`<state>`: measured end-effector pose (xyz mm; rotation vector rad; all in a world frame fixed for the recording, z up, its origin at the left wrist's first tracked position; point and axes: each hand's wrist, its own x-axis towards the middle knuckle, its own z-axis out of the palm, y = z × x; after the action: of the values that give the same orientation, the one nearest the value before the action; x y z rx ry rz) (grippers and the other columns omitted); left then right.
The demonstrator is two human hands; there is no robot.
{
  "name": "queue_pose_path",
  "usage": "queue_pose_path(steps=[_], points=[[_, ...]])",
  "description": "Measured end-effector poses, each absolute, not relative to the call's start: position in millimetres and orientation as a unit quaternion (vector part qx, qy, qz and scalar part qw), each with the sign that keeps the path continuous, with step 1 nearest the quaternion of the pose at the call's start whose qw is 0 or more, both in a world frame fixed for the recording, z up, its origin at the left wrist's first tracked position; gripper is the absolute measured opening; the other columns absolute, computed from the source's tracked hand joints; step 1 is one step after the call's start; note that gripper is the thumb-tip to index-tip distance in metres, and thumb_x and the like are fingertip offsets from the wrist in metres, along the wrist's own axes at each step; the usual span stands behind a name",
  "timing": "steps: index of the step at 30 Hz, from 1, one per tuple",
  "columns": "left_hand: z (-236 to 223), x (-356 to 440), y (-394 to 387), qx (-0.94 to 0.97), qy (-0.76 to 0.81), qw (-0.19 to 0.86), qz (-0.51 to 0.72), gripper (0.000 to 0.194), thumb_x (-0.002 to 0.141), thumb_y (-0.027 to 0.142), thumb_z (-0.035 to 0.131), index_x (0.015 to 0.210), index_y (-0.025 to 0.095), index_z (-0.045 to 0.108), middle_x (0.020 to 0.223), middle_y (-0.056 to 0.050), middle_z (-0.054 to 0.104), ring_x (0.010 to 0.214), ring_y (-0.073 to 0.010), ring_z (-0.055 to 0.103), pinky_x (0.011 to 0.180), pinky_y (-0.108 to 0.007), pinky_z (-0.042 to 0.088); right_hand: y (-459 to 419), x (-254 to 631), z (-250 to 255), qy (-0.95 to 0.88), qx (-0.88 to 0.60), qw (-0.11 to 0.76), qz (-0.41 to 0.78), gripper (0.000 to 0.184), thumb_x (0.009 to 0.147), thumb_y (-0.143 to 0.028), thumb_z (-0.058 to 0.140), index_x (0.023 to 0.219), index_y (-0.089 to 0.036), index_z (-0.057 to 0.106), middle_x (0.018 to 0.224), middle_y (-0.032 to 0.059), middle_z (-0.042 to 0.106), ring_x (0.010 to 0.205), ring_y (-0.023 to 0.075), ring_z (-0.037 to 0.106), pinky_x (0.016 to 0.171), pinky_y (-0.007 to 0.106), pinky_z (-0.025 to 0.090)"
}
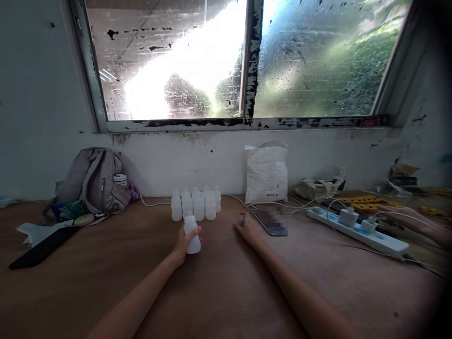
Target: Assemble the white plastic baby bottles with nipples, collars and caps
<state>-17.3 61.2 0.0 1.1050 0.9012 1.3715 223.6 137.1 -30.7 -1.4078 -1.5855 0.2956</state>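
Note:
My left hand (182,244) is wrapped around a small white plastic bottle (193,241), tilted slightly above the table. Just beyond it, several matching white bottles (199,207) stand upright in a close group near the wall. My right hand (248,228) is lowered to the tabletop, its fingers curled and drawn together. A tiny pale thing shows at those fingertips, too small to name. Close to the right of that hand lies a phone (270,222) with a blurred screen.
Against the wall stand a grey backpack (95,181) and a white plastic bag (267,174). A power strip (360,231) with chargers and cables lies right. At far right is another person's hand (406,216) by yellow items (367,204). A black flat object (44,248) lies left.

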Motion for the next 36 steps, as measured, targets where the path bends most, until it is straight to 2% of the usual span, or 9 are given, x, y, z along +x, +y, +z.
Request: queue_pose_path(steps=[4,8,13,16,18,21,27,32,36], points=[[-4.0,-29.9,68.3,0.482,0.392,0.526,0.582,0.042,0.06,0.035,0.067,0.091,0.017,0.046,0.068,0.001,0.054,0.05,-0.0121,0.056,0.045,-0.023,0.045,139.5,222.5,-30.3,-0.68,-0.6,0.418,0.051,0.05,0.058,-0.022,0.056,0.103,-0.012,0.038,0.109,0.0154,0.048,0.105,0.0239,0.046,0.088,0.031,0.036],[-7.9,-30.2,68.5,0.472,0.375,0.548,0.58,0.042,0.059,0.03,0.068,0.091,0.018,0.044,0.071,0.001,0.054,0.058,-0.0145,0.059,0.05,-0.027,0.048,136.7,229.7,-30.5,-0.674,-0.622,0.392,0.064,0.054,0.06,-0.019,0.054,0.11,-0.011,0.034,0.104,0.0138,0.051,0.095,0.0215,0.053,0.08,0.03,0.04],[-7.2,-25.2,67.7,0.5,0.371,0.532,0.574,0.044,0.056,0.022,0.068,0.092,0.017,0.043,0.08,-0.002,0.057,0.061,-0.0141,0.059,0.058,-0.028,0.047,129.4,229.8,-24.5,-0.662,-0.615,0.426,0.041,0.056,0.062,-0.027,0.058,0.111,-0.012,0.036,0.102,0.0147,0.053,0.094,0.0245,0.053,0.079,0.035,0.04],[-3.8,-24.6,64.9,0.532,0.381,0.519,0.55,0.037,0.056,0.021,0.064,0.088,0.015,0.046,0.08,-0.003,0.058,0.06,-0.0133,0.057,0.057,-0.027,0.045,107.8,203.0,-5.9,-0.676,-0.538,0.503,-0.027,0.043,0.068,-0.036,0.055,0.103,-0.014,0.044,0.103,0.0148,0.053,0.097,0.0257,0.049,0.081,0.038,0.037],[-1.1,-22.5,59.7,0.578,0.393,0.49,0.52,0.031,0.058,0.02,0.06,0.087,0.014,0.049,0.074,-0.002,0.058,0.056,-0.0127,0.055,0.054,-0.026,0.044,86.1,175.7,10.3,-0.694,-0.493,0.524,0.021,0.035,0.074,-0.04,0.049,0.099,-0.016,0.047,0.085,0.0081,0.058,0.076,0.0195,0.054,0.071,0.031,0.041],[3.2,-13.9,46.0,0.673,0.413,0.377,0.484,0.034,0.057,0.017,0.06,0.091,0.014,0.052,0.073,-0.002,0.059,0.064,-0.0152,0.056,0.058,-0.025,0.043,57.7,139.6,29.4,-0.733,-0.468,0.471,0.147,0.035,0.074,-0.046,0.047,0.095,-0.017,0.048,0.06,-0.001,0.053,0.053,0.0133,0.05,0.052,0.023,0.038],[5.8,7.3,22.7,0.74,0.469,0.214,0.432,0.049,0.06,0.03,0.062,0.106,0.018,0.049,0.082,-0.004,0.063,0.072,-0.0191,0.057,0.061,-0.027,0.042,46.3,129.7,34.6,-0.709,-0.53,0.435,0.163,0.032,0.066,-0.048,0.052,0.057,-0.017,0.048,0.051,-0.0015,0.049,0.051,0.0126,0.047,0.046,0.021,0.029],[6.4,12.8,28.8,0.742,0.479,0.298,0.363,0.021,0.051,0.017,0.062,0.071,0.016,0.058,0.067,0.001,0.059,0.064,-0.0156,0.053,0.053,-0.022,0.038,44.7,132.8,31.5,-0.683,-0.529,0.489,0.121,0.026,0.064,-0.032,0.05,0.046,-0.018,0.038,0.044,-0.0047,0.038,0.047,0.0098,0.039,0.047,0.022,0.026],[12.2,13.8,25.3,0.685,0.427,0.462,0.368,0.017,0.047,0.014,0.059,0.063,0.014,0.053,0.059,0.002,0.053,0.056,-0.0125,0.048,0.049,-0.022,0.035,36.9,133.2,38.3,-0.684,-0.496,0.512,0.152,0.024,0.061,-0.028,0.05,0.044,-0.017,0.036,0.042,-0.0056,0.031,0.045,0.0085,0.033,0.045,0.021,0.023]])
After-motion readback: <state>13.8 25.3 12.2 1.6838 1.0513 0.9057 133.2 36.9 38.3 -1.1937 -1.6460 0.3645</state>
